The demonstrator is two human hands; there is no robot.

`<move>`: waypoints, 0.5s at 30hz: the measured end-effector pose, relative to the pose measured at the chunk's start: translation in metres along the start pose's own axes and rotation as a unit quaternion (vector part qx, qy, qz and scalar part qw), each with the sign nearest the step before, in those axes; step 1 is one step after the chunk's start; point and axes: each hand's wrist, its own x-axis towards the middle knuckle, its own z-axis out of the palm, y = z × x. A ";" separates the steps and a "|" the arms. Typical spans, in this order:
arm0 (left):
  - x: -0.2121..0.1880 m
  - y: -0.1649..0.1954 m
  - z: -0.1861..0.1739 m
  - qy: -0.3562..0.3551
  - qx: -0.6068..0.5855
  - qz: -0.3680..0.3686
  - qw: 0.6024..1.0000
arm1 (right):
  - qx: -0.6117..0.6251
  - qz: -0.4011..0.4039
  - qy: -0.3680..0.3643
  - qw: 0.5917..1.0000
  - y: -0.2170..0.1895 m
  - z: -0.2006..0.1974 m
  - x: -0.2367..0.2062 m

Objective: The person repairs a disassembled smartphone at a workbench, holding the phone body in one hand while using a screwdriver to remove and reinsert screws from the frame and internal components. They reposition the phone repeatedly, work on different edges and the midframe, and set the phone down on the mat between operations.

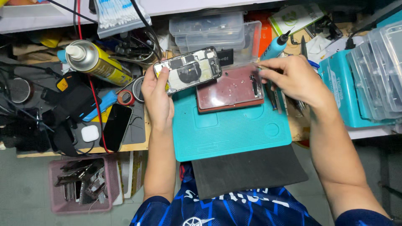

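While both hands work, an opened phone sits mid-strip-down.
Left hand (157,94) fingers clamped on opened phone (187,69), raised over teal mat (234,134). Right hand (293,77) fingers pinched on thin tool (260,69) at red panel (230,88) on mat. Likely lifting small parts; steady tip needed. Spray can (94,62), black phone (115,127), plastic boxes (217,31) crowd worktop.

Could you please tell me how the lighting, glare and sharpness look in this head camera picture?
Head view: even, bright light with soft shadows; pale glare on the red phone back panel and the clear plastic boxes; the opened phone in the left hand is sharp; the right hand is slightly soft; edges bow a little.
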 end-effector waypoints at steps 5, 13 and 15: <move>0.001 0.005 -0.003 0.014 -0.065 -0.045 0.997 | -0.077 -0.112 0.079 0.988 0.004 0.011 0.003; -0.007 -0.002 0.010 -0.012 -0.081 -0.108 0.991 | -0.174 0.046 0.100 0.979 0.039 -0.001 0.001; -0.010 -0.009 0.022 -0.026 -0.076 -0.118 0.990 | -0.166 0.077 0.065 0.981 0.054 0.007 0.001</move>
